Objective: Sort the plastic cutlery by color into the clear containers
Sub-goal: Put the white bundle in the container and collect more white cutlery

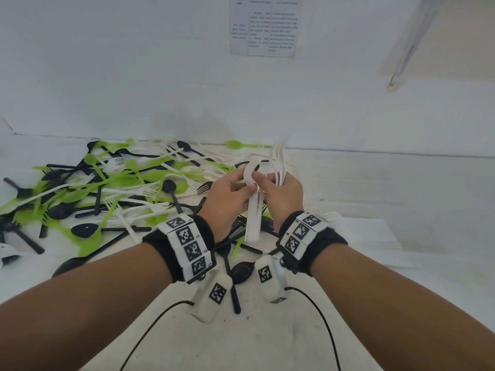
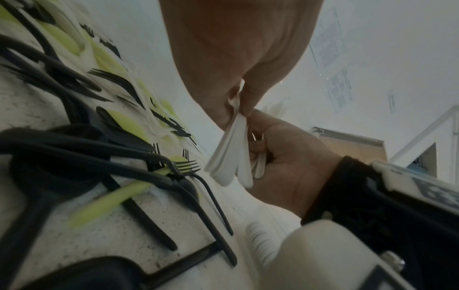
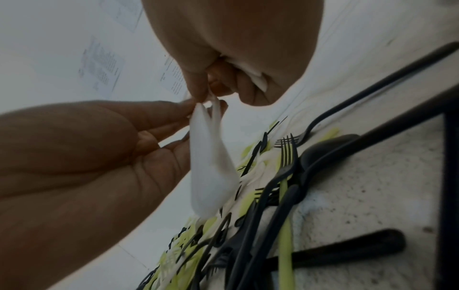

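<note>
A mixed pile of green, black and white plastic cutlery (image 1: 120, 188) lies on the white table, left of centre. Both hands are raised just above its right edge and share a bunch of white cutlery (image 1: 253, 220). The handles hang down and the fork tines (image 1: 278, 153) point up. My left hand (image 1: 245, 182) pinches the white pieces between thumb and fingers, as the left wrist view shows on the white handles (image 2: 231, 157). My right hand (image 1: 265, 183) has its fingers curled round the same bunch (image 3: 211, 166). No clear container is plainly in view.
Black forks and spoons (image 1: 241, 269) lie under and between my wrists. A flat white sheet-like object (image 1: 369, 236) rests on the table to the right. A wall with a printed notice (image 1: 263, 28) stands behind the table. Cables (image 1: 321, 317) trail from the wrist cameras.
</note>
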Motion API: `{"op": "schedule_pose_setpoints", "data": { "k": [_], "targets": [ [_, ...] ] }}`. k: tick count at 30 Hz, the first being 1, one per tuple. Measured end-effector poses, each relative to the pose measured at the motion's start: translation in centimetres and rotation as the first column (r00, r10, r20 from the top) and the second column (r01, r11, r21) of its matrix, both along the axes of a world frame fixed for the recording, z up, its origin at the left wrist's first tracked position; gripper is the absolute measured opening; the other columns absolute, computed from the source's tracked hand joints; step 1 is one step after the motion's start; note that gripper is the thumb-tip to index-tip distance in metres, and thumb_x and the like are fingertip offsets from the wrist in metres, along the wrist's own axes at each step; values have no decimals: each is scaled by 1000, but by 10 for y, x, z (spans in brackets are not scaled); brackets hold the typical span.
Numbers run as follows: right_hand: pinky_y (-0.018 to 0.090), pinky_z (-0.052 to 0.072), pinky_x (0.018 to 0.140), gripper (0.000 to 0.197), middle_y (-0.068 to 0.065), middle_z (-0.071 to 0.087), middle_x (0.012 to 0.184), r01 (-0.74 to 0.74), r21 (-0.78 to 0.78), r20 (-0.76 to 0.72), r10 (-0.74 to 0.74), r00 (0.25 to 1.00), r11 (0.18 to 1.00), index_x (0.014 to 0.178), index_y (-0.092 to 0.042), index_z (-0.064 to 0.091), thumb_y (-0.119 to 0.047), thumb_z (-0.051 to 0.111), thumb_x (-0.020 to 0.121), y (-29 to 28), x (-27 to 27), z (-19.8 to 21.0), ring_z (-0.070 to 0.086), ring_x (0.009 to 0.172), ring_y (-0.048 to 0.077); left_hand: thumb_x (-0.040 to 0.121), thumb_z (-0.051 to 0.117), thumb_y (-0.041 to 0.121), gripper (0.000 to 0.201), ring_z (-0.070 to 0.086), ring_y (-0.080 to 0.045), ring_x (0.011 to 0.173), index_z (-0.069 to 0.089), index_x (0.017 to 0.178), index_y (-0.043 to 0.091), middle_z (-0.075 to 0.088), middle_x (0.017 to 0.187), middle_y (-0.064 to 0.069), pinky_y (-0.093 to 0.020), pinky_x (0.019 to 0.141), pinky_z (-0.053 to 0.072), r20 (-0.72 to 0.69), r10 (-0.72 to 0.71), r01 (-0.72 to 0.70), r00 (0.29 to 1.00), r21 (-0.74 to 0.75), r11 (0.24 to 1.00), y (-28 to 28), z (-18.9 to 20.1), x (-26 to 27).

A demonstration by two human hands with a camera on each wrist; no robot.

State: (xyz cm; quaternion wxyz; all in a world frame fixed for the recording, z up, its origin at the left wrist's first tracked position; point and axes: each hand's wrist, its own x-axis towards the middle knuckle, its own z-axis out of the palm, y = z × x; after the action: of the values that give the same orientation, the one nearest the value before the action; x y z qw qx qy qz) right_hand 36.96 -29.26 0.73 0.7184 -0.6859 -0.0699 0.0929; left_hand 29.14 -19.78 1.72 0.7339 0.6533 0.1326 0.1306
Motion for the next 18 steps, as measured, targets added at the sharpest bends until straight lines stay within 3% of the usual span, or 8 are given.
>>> {"op": "schedule_pose_setpoints", "data": {
  "k": [2,4,8,10,13,15,18],
  "targets": [
    [40,60,71,30,13,67,74,2,10,-6,-2,1000,1000,85,1,64,-22,83,83,-2,1,1,63,65,18,101,56,-2,40,69,-33,116,58,139,13,73,123,-10,-48,99,56,8,-26,26,1000,17,1000,-1,1,-2],
    [43,63,71,31,17,73,80,-5,8,-4,5,1000,1000,86,2,68,-25,83,84,-1,0,0,67,66,20,99,58,-3,44,71,-34,111,58,140,15,74,120,-10,-49,96,58,5,-28,27,1000,45,999,-2,3,-2],
    [53,61,71,41,20,72,80,-56,-7,13,56,998,998,82,-3,72,-43,79,85,3,-5,-1,66,65,22,98,61,-1,44,73,-36,100,62,135,23,77,106,-16,-55,94,58,6,23,-24,1000,90,996,-4,2,0],
    [52,59,69,50,17,68,72,-87,-66,54,91,994,994,81,-1,70,-51,74,85,6,-8,-1,61,62,20,99,60,1,42,73,-39,101,63,134,23,76,106,-17,-57,94,57,13,53,-54,999,98,994,-3,1,0],
    [50,58,69,47,8,63,65,-109,-147,87,122,989,983,83,-1,69,-47,67,93,5,-6,-1,58,60,18,100,60,4,40,72,-43,102,61,136,23,75,107,-22,-58,93,57,2,56,-56,998,88,995,0,-1,-1],
    [50,59,73,40,12,70,72,-124,-173,79,139,987,977,85,-5,72,-43,65,95,4,-2,-3,67,66,26,100,62,6,40,71,-42,103,62,136,23,74,109,-23,-56,93,58,-11,40,-39,999,82,996,-1,-2,-3],
    [46,63,70,28,17,75,85,-224,-159,13,229,973,962,88,-9,77,-34,66,96,3,-1,-6,74,77,33,92,69,5,43,72,-30,102,64,130,26,75,106,-12,-45,86,62,-25,63,-58,998,168,984,0,-3,-4]
  ]
}}
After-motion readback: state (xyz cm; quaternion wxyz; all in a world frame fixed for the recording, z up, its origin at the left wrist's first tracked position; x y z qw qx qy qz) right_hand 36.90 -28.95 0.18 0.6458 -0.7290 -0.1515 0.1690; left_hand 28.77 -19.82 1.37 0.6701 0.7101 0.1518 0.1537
